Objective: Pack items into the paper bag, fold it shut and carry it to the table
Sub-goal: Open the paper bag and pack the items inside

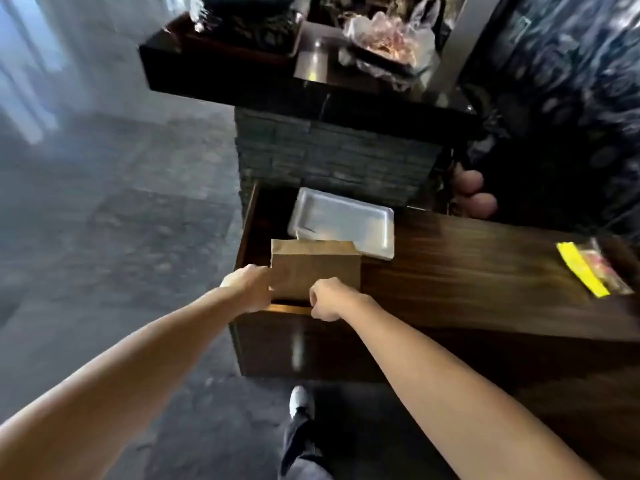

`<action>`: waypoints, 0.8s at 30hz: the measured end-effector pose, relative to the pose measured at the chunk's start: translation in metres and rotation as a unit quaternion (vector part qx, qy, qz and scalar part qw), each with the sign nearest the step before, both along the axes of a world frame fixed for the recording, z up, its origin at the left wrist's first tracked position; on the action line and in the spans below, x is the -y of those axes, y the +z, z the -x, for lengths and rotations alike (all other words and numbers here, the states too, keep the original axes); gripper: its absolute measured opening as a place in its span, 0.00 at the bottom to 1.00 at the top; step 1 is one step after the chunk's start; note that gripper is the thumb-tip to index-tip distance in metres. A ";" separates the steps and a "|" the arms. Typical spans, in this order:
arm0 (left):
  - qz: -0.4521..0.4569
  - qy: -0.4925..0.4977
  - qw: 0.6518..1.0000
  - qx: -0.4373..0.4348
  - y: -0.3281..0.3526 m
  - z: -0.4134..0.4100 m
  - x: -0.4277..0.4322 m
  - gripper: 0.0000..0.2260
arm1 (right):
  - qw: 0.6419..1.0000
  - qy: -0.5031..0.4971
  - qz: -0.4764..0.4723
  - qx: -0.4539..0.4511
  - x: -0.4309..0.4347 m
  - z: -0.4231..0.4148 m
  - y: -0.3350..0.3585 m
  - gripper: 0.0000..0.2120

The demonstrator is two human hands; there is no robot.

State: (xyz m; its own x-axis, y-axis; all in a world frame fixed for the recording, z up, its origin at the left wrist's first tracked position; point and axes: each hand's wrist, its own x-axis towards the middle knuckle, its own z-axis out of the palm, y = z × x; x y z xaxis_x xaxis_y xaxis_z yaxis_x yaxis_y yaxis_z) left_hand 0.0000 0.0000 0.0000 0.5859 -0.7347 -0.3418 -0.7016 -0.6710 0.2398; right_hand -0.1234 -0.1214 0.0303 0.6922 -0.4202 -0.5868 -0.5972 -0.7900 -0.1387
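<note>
Gripping paper bag (313,268) at counter (485,271) corner | left hand (247,287) at bag's 9 o'clock side, curled on it | right hand (327,299) fisted at 6 o'clock edge | both touching | folded top runs 9-to-3

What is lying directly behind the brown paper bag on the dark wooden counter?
A silver rectangular metal tray lies flat behind the brown paper bag. The bag covers the tray's near edge, so that part cannot be seen. The visible part of the tray looks bare.
</note>
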 end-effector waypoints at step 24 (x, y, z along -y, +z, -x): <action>0.249 0.344 0.869 -0.253 -0.039 -0.047 0.074 0.13 | 0.890 -0.276 -0.181 0.313 0.159 -0.002 -0.093 0.09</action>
